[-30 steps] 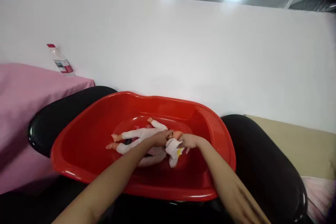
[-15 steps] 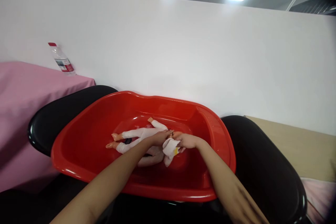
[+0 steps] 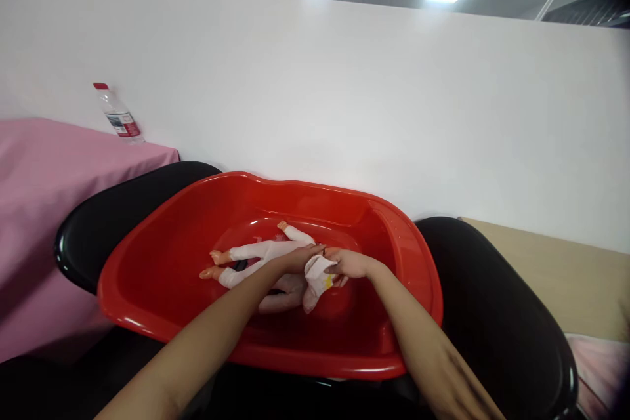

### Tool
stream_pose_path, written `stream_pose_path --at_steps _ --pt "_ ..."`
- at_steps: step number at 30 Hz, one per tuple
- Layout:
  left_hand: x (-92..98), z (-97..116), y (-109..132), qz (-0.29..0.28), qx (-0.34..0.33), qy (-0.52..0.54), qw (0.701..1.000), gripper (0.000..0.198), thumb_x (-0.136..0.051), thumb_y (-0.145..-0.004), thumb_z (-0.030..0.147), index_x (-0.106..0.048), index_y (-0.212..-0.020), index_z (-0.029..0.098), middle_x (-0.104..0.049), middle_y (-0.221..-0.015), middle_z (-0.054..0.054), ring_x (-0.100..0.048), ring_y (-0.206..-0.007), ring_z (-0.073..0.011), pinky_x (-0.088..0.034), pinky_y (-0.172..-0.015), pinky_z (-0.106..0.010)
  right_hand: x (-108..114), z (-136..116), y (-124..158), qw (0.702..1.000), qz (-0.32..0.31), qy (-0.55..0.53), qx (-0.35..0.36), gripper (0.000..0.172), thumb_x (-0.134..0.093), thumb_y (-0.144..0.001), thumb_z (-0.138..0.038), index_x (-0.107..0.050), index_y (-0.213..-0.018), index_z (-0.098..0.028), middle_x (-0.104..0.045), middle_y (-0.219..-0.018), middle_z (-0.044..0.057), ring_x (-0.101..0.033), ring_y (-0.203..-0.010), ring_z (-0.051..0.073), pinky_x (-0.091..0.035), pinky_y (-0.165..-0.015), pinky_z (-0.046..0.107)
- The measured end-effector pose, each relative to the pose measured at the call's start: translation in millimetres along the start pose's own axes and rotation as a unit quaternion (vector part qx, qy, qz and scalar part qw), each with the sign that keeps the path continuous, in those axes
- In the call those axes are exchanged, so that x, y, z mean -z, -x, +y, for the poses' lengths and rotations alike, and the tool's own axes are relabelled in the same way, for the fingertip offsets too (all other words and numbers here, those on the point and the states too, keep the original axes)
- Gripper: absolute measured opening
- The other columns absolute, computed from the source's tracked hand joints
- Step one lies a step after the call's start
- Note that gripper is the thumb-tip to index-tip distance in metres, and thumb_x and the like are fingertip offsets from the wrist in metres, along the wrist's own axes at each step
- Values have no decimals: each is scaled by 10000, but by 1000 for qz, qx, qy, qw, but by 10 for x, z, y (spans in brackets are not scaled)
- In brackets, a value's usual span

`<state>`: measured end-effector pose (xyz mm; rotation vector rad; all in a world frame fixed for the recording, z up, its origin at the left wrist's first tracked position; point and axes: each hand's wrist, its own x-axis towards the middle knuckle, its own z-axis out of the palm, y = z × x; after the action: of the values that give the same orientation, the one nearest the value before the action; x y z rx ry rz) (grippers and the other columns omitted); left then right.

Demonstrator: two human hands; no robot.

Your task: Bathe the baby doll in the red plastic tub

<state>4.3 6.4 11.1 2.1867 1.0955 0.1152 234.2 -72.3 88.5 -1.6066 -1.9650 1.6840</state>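
Note:
A red plastic tub point(image 3: 162, 262) sits in front of me on a black rounded support. Inside it lies a doll point(image 3: 256, 254) in white clothes, legs pointing left. My left hand point(image 3: 298, 258) rests on the doll's upper body, fingers closed over it. My right hand point(image 3: 350, 264) pinches a small white cloth point(image 3: 315, 279) with a yellow mark and presses it against the doll's head, which is hidden under the cloth and my hands.
A pink-covered surface point(image 3: 59, 177) lies at the left with a plastic bottle point(image 3: 117, 115) with a red cap on it. A white wall runs behind the tub. A tan surface point(image 3: 556, 275) is at the right, with pink fabric point(image 3: 598, 361) below it.
The white cloth in my right hand has slid a little to the left over the doll's head. My left hand and the doll stay in place.

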Motion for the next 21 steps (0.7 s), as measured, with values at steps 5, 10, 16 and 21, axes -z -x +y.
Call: stream_pose_path --at_steps 5,10,16,21 --pt "78 54 151 -7 -24 2 1000 912 -678 -1092 541 -666 -1943 213 -720 -1862 -152 -627 -1748 -386 -472 -1411 -362 16 35 -4 989 -34 121 -75 136 -810 -1069 -117 -898 -1165 -158 -917 -1250 119 -913 -970 219 -722 -757 235" --pt "77 155 127 -26 -3 18 999 901 -749 -1078 490 -673 -1879 86 -803 -1705 -204 -657 -1595 -342 -497 -1324 -311 50 14 42 999 7 43 -4 293 -712 -1131 -109 -908 -1336 -187 -929 -1294 102 -897 -978 184 -737 -825 237" --pt "64 119 118 -12 -20 -4 1000 893 -682 -1157 584 -656 -1912 109 -776 -1764 -227 -624 -1673 -361 -497 -1333 -326 40 -31 89 989 7 125 -74 141 -732 -1167 -166 -872 -1156 -151 -874 -1121 72 -805 -769 156 -695 -751 254" --pt "82 75 174 -6 -14 8 1000 927 -700 -1129 618 -619 -1981 261 -754 -1820 -159 -650 -1702 -418 -504 -1365 -392 82 -89 175 972 41 214 -86 149 -772 -1102 -103 -878 -1011 -156 -854 -993 61 -781 -805 195 -627 -772 279"
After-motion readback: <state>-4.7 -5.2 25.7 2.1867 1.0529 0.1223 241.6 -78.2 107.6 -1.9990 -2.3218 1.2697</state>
